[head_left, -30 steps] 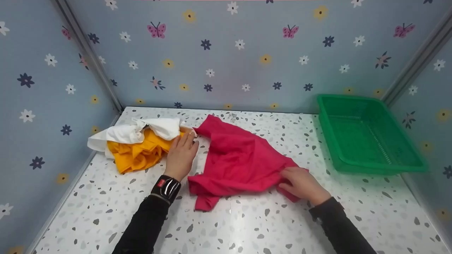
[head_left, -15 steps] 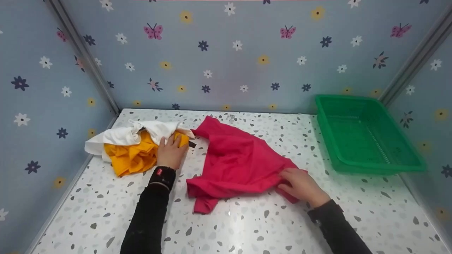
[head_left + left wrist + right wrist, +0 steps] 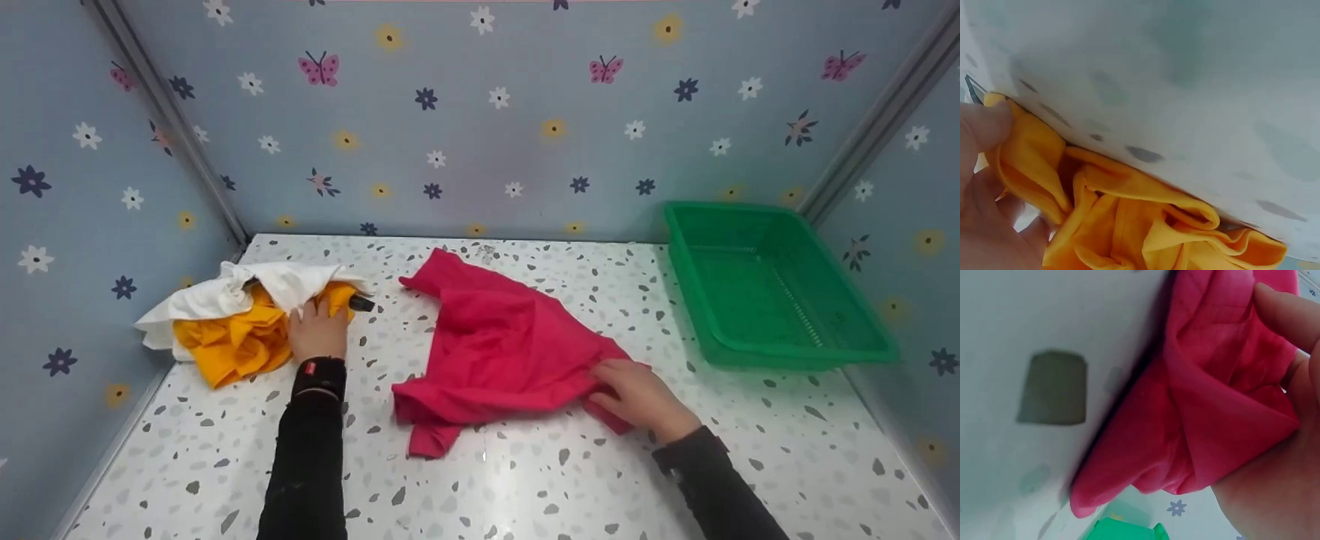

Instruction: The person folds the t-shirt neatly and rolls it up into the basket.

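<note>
A crumpled yellow garment [image 3: 240, 341] lies at the left of the table, with a white cloth [image 3: 217, 296] bunched along its far side. My left hand [image 3: 319, 334] grips the right end of the yellow garment; the left wrist view shows the thumb [image 3: 994, 121] on top of the fabric and the other fingers partly behind it. A small dark tag [image 3: 361, 303] pokes out beyond that hand. In the middle a red garment [image 3: 495, 345] is spread loosely, wrinkled. Its lower right corner is held by my right hand [image 3: 637, 397], thumb and fingers around a fold [image 3: 1224, 399].
A green plastic basket [image 3: 780, 292] with nothing visible inside stands at the back right. Flower-patterned panels [image 3: 480, 135] enclose the speckled white table [image 3: 465, 495] at the back and both sides.
The left hand has slid left, dragging the yellow garment and white cloth with it, so the gap to the red garment is wider. My right hand stays at the red garment's corner.
</note>
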`<state>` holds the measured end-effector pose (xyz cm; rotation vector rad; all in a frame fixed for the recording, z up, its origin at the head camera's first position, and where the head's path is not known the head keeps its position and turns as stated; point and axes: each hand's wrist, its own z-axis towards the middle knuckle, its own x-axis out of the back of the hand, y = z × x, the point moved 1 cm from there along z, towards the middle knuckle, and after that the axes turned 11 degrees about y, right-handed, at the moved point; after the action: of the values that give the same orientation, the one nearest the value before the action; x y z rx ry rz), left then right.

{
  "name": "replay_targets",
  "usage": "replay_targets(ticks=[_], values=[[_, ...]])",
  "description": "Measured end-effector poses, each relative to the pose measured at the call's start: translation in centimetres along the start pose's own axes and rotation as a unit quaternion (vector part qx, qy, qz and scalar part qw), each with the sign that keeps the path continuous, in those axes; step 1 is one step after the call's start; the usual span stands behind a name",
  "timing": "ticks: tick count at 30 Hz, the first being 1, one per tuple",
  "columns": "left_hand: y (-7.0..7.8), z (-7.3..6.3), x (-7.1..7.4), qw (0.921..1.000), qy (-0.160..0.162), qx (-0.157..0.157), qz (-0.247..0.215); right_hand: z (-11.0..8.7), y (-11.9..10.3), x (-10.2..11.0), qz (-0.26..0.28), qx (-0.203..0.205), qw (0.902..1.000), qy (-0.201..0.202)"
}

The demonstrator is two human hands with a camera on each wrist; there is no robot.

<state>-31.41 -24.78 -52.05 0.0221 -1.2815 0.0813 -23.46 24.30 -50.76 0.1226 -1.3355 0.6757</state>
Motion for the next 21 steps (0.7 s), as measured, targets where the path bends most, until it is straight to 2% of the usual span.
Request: replay_targets(ticks=[7,11,17,21], values=[[-3.9,-1.0,0.7,0.9969,-0.047,0.055,0.029,-0.1,0.0,0.0,0.003,0.01,0.9999,0.009],[-5.3,-1.3,0.8,0.9957,-0.063,0.063,0.024,-0.1,0.0,-0.1,-0.001,0.025,0.9996,0.014],[-5.5,-1.3,0.4,0.9969,-0.051,0.059,0.012,0.0,0.0,-0.1,0.004,0.023,0.9997,0.011],[-4.5,-1.3,0.6,0.9948,-0.048,0.089,0.011,0.1,0.0,-0.1,0.007,0.015,0.9998,0.007]])
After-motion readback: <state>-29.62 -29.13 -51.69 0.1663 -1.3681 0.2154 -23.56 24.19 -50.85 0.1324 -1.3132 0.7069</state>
